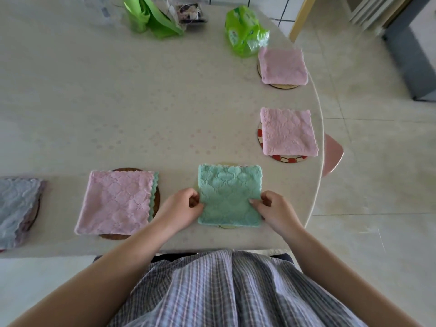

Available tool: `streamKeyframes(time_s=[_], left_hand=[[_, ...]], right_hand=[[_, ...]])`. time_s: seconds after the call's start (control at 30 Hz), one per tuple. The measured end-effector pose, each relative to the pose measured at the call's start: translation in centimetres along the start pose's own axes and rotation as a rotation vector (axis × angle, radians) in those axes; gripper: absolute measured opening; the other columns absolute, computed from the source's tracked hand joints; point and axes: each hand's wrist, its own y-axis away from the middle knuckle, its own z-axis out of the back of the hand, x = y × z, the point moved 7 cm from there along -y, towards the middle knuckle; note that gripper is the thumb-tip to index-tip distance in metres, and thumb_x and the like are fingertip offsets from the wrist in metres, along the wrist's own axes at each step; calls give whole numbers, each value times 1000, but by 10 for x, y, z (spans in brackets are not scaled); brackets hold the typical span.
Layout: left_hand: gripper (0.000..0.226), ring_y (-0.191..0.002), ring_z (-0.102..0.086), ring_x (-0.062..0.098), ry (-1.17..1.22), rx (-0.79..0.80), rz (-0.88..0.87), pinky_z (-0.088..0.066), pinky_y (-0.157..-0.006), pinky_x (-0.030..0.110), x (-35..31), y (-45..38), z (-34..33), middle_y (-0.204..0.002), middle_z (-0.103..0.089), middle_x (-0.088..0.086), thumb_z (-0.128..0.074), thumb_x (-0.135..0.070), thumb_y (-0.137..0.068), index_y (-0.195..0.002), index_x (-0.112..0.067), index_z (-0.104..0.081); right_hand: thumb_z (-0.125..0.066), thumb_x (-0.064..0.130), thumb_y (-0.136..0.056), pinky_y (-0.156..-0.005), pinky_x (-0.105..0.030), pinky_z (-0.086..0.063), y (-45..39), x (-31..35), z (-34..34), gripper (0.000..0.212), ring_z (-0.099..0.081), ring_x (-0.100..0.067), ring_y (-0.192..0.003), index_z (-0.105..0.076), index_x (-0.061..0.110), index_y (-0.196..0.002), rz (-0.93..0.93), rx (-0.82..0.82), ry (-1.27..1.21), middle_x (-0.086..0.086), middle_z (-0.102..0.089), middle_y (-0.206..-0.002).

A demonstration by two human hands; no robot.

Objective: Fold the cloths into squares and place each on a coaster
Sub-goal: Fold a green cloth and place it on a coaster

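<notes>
A person's left hand (186,204) and right hand (271,206) pinch the side edges of a folded green cloth (230,195), fingers curled onto the fabric, at the near edge of a pale round table (141,102). The cloth lies flat between the hands, nearly square, its scalloped edge pointing away from the person, over a light coaster (227,227) that peeks out at front and back. Just left of the left hand, a pink cloth (115,201) covers a dark coaster (156,197); farther left lies a grey cloth (16,208). Beyond the right hand, two pink cloths (287,133) (282,66) sit on coasters along the table's curved rim. Open tabletop stretches ahead of both hands. Print on the green packet (245,31) is too small to read.
</notes>
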Motion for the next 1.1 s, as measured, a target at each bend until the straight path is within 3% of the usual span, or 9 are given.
streamKeyframes(time_s=[0.1, 0.23, 0.33, 0.4, 0.6, 0.77, 0.87, 1.0, 1.1], left_hand=[[19, -83, -59, 14, -72, -91, -6, -47, -69, 29, -5, 7, 4, -90, -58, -7, -61, -33, -85, -96, -19, -54], [30, -112, -49, 20, -309, -326, -319, -41, -96, 36, -37, 24, 10, -118, -53, 2, -57, -33, -88, -112, -16, -52], [57, -143, -16, 23, -571, -207, -522, -14, -116, 46, -55, 19, -15, -152, -27, 4, -43, -46, -91, -139, -16, -35], [73, -144, 11, 20, -697, -59, -442, 4, -116, 47, -49, 5, -28, -157, 3, 2, -30, -58, -91, -148, -18, -9], [81, -140, 23, 13, -751, 76, -272, 6, -115, 53, -28, -4, -33, -154, 22, -4, -21, -68, -87, -147, -22, 9], [66, -144, -4, 13, -522, -43, -333, -1, -117, 44, -30, 8, -1, -157, -12, -3, -42, -53, -91, -146, -24, -20], [42, -122, -48, 14, -152, -267, -263, -32, -102, 26, 4, 32, 61, -135, -51, -3, -56, -33, -90, -130, -22, -51], [22, -95, -60, 8, 32, -462, -81, -48, -86, 30, 89, 61, 142, -106, -66, -4, -62, -20, -87, -108, -17, -65], [17, -88, -61, 10, 76, -432, 80, -45, -74, 20, 146, 67, 177, -91, -64, -11, -62, -20, -87, -104, -18, -64]], right_hand=[[-63, 41, -84, -61, -28, -44, 2, 5, 3, 29, -60, -18, -78, -58, 17, -100, 45, -73, 86, 3, -62, -86], [-66, 32, -83, -96, -36, -40, 14, 25, 16, 54, -46, -21, -121, -47, 20, -132, 346, -253, 281, -1, -46, -136], [-52, 40, -87, -114, -45, -19, 17, 34, -2, 58, -18, -20, -142, -38, 25, -140, 560, -96, 526, 0, -23, -154], [-41, 44, -92, -117, -47, -9, 11, 29, -11, 60, -1, -16, -145, -21, 29, -146, 548, 52, 650, 4, -5, -158], [-31, 51, -94, -116, -49, 4, 5, 21, -12, 66, 14, -16, -144, 1, 32, -148, 470, 178, 849, 8, 15, -156], [-47, 45, -90, -115, -49, 3, 14, 45, -5, 59, 2, -18, -145, -26, 31, -144, 460, -36, 749, 3, -3, -158], [-57, 35, -88, -115, -44, -11, 25, 81, -14, 48, -18, -20, -142, -46, 25, -134, 521, -186, 533, 0, -27, -152], [-59, 22, -88, -105, -34, -33, 37, 132, -66, 36, -43, -17, -126, -57, 20, -123, 587, -107, 341, 3, -50, -133], [-57, 20, -88, -89, -30, -46, 40, 155, -113, 31, -58, -11, -102, -60, 21, -119, 488, 11, 207, 6, -61, -114]])
